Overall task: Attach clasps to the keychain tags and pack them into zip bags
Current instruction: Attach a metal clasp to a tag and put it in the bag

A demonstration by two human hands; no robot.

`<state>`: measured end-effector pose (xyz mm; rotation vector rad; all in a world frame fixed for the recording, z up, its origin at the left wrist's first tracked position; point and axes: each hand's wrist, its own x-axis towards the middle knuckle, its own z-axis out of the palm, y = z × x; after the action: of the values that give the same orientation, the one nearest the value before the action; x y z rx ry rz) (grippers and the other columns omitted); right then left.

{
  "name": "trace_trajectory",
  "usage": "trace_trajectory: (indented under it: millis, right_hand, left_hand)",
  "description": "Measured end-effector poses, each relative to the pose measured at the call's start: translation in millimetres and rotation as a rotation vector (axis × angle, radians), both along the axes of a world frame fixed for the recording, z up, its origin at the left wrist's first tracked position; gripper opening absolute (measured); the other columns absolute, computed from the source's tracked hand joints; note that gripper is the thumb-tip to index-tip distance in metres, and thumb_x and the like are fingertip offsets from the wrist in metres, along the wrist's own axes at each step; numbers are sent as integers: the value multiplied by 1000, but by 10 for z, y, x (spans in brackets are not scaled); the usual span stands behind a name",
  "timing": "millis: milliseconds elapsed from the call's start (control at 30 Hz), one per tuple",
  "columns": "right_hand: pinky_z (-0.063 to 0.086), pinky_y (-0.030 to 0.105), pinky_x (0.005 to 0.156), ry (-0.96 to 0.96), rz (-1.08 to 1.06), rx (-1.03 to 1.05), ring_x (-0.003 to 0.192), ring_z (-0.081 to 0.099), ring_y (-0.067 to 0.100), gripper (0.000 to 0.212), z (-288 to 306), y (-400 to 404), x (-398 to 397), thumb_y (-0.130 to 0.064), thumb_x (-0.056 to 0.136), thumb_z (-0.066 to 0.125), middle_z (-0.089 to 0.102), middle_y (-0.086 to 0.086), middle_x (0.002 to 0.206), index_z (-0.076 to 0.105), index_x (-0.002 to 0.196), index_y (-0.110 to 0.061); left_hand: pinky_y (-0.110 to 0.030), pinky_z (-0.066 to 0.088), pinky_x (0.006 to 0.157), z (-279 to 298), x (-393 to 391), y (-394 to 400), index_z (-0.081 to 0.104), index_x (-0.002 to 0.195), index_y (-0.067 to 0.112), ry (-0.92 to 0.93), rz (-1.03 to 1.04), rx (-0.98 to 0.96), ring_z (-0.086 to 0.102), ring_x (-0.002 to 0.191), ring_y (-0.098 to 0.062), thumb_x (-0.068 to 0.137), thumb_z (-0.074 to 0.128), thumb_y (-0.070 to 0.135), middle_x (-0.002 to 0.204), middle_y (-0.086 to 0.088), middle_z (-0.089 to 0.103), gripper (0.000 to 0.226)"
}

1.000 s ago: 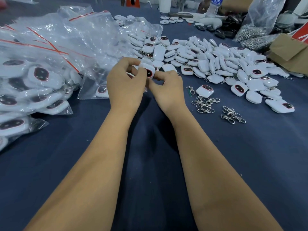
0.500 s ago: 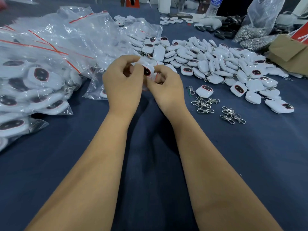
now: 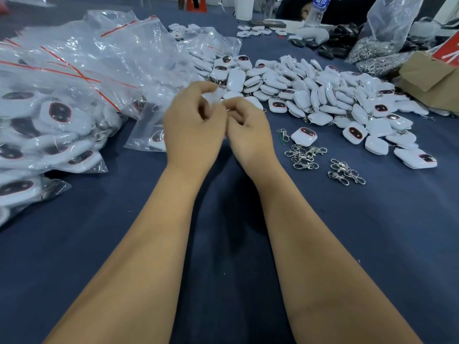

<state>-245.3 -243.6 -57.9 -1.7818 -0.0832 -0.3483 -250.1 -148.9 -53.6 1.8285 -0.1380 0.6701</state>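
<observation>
A dark blue cloth (image 3: 372, 244) covers the desk under and around the hands. Far beyond the hands, toward the right, a clear plastic water bottle (image 3: 316, 11) stands upright, with a pile of small black items (image 3: 340, 43) just to its right. At the far right edge lies a brown cardboard box (image 3: 432, 78), its flap open.

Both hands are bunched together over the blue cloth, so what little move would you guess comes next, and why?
Probably finishing the clasp on the tag: the left hand and right hand are curled together, fingertips meeting, though blur hides what they pinch. After that, likely a reach to the zip bag lying beside the left hand.
</observation>
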Motion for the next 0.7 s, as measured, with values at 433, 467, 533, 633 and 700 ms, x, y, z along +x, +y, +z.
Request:
trace_trajectory:
  millis: [433, 467, 533, 633, 700]
  right_hand:
    - [-5, 48, 121, 478, -256, -1043, 152, 3, 30, 64, -94, -371, -55, -44, 102, 29, 8, 16, 164, 18, 156, -12]
    - [-7, 47, 121, 496, -235, -1058, 152, 0, 27, 64, -88, -404, -78, -45, 103, 26, 5, 14, 165, 14, 157, -12]
    - [-6, 44, 121, 523, -222, -1060, 153, -1, 23, 64, -55, -486, -146, -42, 104, 25, 2, 10, 166, 10, 157, -10]
    - [7, 45, 121, 625, -322, -1047, 150, 14, 26, 59, 30, -660, -297, -37, 102, 30, 19, 14, 162, 29, 150, -4]
    - [22, 45, 112, 632, -486, -990, 135, 35, 33, 38, 103, -772, -397, -33, 97, 35, 47, 16, 142, 57, 115, -8]
  left_hand:
    - [-31, 34, 77, -140, 112, 21, 53, 133, 23, 183, 72, 426, 55, 108, -26, 92, 42, 14, 123, -5, 61, 43]
    - [-32, 34, 78, -142, 119, 31, 53, 133, 23, 191, 82, 429, 54, 109, -27, 92, 42, 14, 123, -6, 61, 43]
    - [-33, 34, 78, -145, 121, 39, 53, 133, 22, 201, 99, 440, 54, 109, -29, 92, 42, 13, 124, -8, 60, 44]
    - [-35, 36, 78, -146, 125, 39, 53, 131, 20, 217, 100, 443, 53, 109, -31, 91, 42, 11, 122, -9, 60, 43]
    - [-36, 37, 78, -139, 128, 39, 54, 131, 20, 226, 92, 434, 53, 108, -31, 90, 42, 10, 119, -9, 60, 44]
